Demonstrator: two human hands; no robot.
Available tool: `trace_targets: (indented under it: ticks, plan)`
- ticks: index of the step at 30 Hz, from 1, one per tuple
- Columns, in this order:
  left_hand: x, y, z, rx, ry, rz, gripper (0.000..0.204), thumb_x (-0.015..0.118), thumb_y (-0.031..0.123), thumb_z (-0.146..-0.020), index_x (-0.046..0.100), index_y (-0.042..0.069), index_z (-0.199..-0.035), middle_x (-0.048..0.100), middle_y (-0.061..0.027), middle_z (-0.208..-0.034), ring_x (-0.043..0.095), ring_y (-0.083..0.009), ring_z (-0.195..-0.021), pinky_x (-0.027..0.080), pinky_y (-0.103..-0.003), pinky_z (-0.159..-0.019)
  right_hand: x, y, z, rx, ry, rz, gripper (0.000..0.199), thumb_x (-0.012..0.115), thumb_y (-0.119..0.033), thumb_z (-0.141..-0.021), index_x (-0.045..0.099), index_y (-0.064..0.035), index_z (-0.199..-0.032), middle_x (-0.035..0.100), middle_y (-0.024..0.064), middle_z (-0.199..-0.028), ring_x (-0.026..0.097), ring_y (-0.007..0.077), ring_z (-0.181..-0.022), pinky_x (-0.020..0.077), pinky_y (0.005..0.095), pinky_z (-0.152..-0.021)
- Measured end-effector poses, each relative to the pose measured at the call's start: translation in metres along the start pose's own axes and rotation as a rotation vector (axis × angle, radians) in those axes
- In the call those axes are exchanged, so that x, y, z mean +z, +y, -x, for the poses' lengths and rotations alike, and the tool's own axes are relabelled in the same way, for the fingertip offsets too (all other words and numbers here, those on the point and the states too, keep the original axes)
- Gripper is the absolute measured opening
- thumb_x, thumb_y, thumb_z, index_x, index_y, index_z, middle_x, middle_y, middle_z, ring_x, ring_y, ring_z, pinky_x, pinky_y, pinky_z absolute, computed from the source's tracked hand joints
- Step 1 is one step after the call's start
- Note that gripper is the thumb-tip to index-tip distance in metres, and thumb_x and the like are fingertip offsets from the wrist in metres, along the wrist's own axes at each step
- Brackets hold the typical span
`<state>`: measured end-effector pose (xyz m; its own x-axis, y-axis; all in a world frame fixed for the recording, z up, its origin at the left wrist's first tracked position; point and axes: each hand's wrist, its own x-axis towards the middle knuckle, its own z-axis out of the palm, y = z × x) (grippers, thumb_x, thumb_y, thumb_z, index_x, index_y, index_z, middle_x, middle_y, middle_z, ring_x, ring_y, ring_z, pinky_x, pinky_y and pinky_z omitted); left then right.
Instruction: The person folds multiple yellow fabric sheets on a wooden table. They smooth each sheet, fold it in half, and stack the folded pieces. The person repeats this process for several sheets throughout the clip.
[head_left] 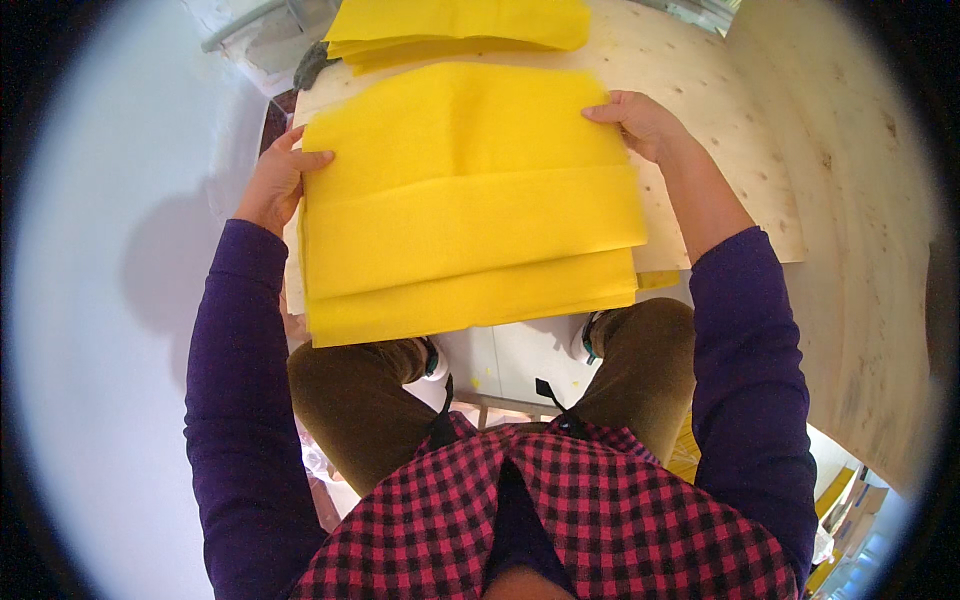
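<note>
A folded sheet of yellow felt (460, 190), soft and matte with a fuzzy nap, lies at frame centre on a pale plywood desk (720, 130) flecked with knots. Three stepped layers show at its near edge, which overhangs the desk toward 6 o'clock. The left hand (275, 180) pinches the felt's edge at 9 o'clock, thumb on top; the right hand (640, 120) grips the far corner at 2 o'clock. One second pile of yellow felt (460, 25) rests at 12 o'clock, just beyond the first.
</note>
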<state>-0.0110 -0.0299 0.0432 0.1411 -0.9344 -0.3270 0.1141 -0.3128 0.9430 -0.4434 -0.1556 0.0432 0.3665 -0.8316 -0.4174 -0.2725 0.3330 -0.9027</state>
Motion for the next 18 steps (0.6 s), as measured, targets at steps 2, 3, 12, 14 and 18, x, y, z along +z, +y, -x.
trace_targets:
  ticks: [2, 3, 12, 14, 18]
  plan:
    - [-0.005, -0.004, 0.000, 0.054, -0.058, 0.010, 0.060, 0.063, -0.005, -0.081, 0.038, -0.002, -0.135, 0.062, -0.0143, -0.114, 0.064, -0.0212, -0.097, 0.051, -0.032, -0.086, -0.001, 0.001, 0.003, -0.081, 0.031, 0.029, 0.032, 0.068, -0.016, -0.084, 0.060, 0.0019, -0.109, 0.066, 0.0085, -0.102, 0.063, 0.0169, -0.091, 0.0478, 0.0294, -0.084]
    - [-0.006, -0.005, 0.002, 0.068, -0.060, 0.010, 0.057, 0.062, -0.006, -0.080, 0.040, -0.003, -0.133, 0.063, -0.0140, -0.114, 0.064, -0.0208, -0.097, 0.051, -0.032, -0.087, -0.001, 0.001, 0.007, -0.132, 0.048, 0.051, 0.032, 0.071, -0.017, -0.082, 0.061, 0.0006, -0.108, 0.067, 0.0079, -0.099, 0.063, 0.0161, -0.087, 0.0478, 0.0286, -0.079]
    - [-0.005, -0.011, 0.033, 0.407, 0.075, -0.094, 0.025, 0.066, -0.003, -0.081, 0.064, 0.000, -0.106, 0.067, -0.0067, -0.103, 0.063, -0.0150, -0.092, 0.048, -0.026, -0.084, 0.013, 0.002, 0.051, -0.404, 0.299, 0.293, 0.025, 0.071, -0.014, -0.082, 0.067, -0.0029, -0.104, 0.068, 0.0034, -0.096, 0.061, 0.0138, -0.088, 0.0468, 0.0270, -0.082]
    - [-0.007, -0.014, 0.044, 0.408, 0.163, -0.273, 0.018, 0.067, -0.002, -0.080, 0.066, 0.002, -0.098, 0.068, -0.0065, -0.102, 0.062, -0.0164, -0.094, 0.046, -0.028, -0.086, 0.015, 0.010, 0.064, -0.472, 0.328, 0.364, 0.020, 0.070, -0.011, -0.083, 0.068, -0.0046, -0.101, 0.068, 0.0035, -0.097, 0.062, 0.0146, -0.088, 0.0475, 0.0270, -0.081]
    - [-0.012, -0.018, 0.060, 0.780, -0.088, -0.439, 0.011, 0.070, -0.001, -0.075, 0.066, 0.005, -0.085, 0.068, -0.0069, -0.099, 0.059, -0.0209, -0.102, 0.045, -0.032, -0.091, 0.018, 0.028, 0.079, -0.743, 0.253, 0.441, 0.019, 0.068, -0.003, -0.079, 0.069, -0.0085, -0.097, 0.069, 0.0025, -0.098, 0.061, 0.0166, -0.091, 0.0480, 0.0273, -0.083]
